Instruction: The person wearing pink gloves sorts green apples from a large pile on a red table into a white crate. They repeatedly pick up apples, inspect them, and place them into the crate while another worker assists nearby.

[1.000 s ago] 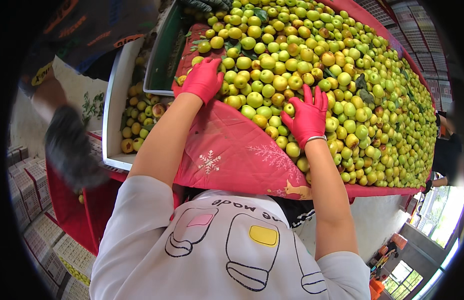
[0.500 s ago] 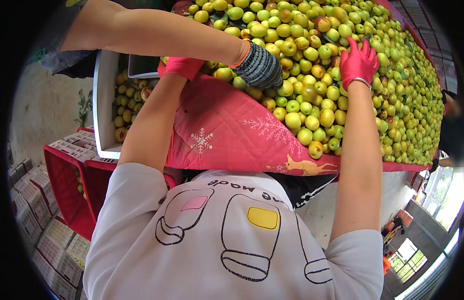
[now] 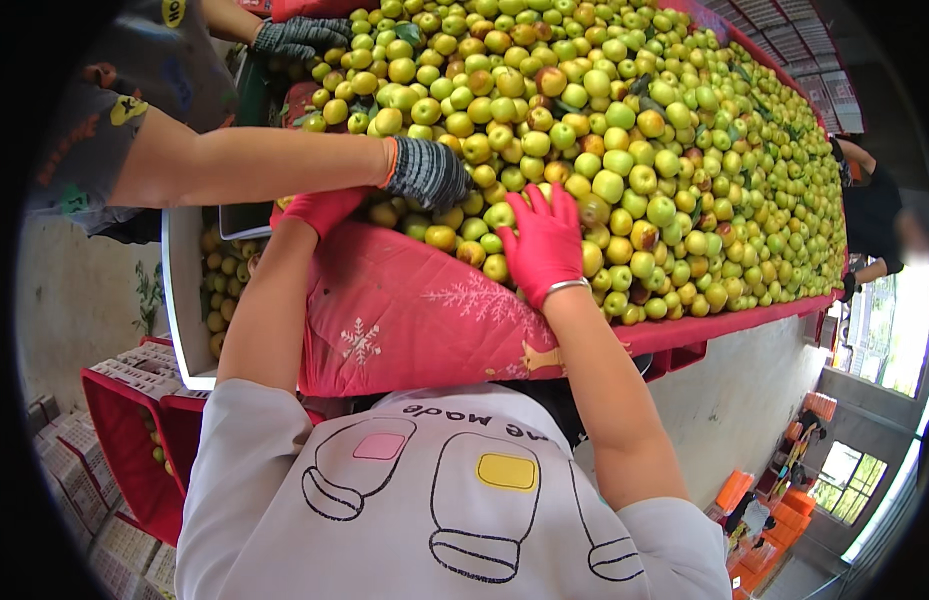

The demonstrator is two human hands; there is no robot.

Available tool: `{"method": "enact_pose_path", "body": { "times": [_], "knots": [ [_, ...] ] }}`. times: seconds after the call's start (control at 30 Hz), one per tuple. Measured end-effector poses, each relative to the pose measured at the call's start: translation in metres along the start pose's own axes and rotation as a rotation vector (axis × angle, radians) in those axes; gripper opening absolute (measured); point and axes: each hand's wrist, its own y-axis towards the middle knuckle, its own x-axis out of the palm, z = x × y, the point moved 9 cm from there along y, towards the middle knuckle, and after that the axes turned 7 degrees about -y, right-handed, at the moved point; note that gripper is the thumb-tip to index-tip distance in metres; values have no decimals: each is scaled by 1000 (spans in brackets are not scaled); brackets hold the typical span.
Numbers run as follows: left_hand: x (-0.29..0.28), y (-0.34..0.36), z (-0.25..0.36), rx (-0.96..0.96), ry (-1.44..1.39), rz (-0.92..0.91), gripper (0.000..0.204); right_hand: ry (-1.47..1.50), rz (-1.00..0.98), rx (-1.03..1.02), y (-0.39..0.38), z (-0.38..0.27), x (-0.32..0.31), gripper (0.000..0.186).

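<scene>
My left hand (image 3: pixel 319 210) in a pink glove is at the near edge of the pile of green-yellow fruit (image 3: pixel 644 170), partly behind a co-worker's bare forearm; its fingertips are hidden. My right hand (image 3: pixel 539 245), also pink-gloved, lies on the fruit near the middle of the near edge, fingers spread. Just left of it a co-worker's grey knitted glove (image 3: pixel 429 175) rests among the fruit. Pink quilted cloth (image 3: pixel 374 300) with white snowflakes covers the table edge before me. Left of that is a white-rimmed bin (image 3: pixel 177 310) with fruit in it.
A second grey-gloved hand (image 3: pixel 299 38) reaches in at the upper left beside a green tray (image 3: pixel 242 100). Red crates (image 3: pixel 119 430) and white crates (image 3: pixel 69 470) stand at lower left. A dark-clothed person (image 3: pixel 874 220) is at right; orange crates (image 3: pixel 754 540) lie beyond.
My right hand moved up and right, then back left and down toward the co-worker's glove. The co-worker's arm reached across my left hand, then drew slightly left; another grey-gloved hand appeared at upper left.
</scene>
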Motion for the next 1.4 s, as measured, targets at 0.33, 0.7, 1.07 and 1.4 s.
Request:
{"method": "enact_pose_path", "body": {
  "times": [0.33,0.7,1.07,1.4],
  "knots": [
    [-24,-13,31,18,-14,78,67,-244,110,60,41,90,-34,19],
    [3,-14,83,-122,265,111,91,87,64,-83,17,-33,21,50],
    [-3,49,52,-91,246,370,64,-45,11,-5,21,3,12,49],
    [-14,82,214,216,59,268,37,64,22,65,22,11,17,49]
  ]
}}
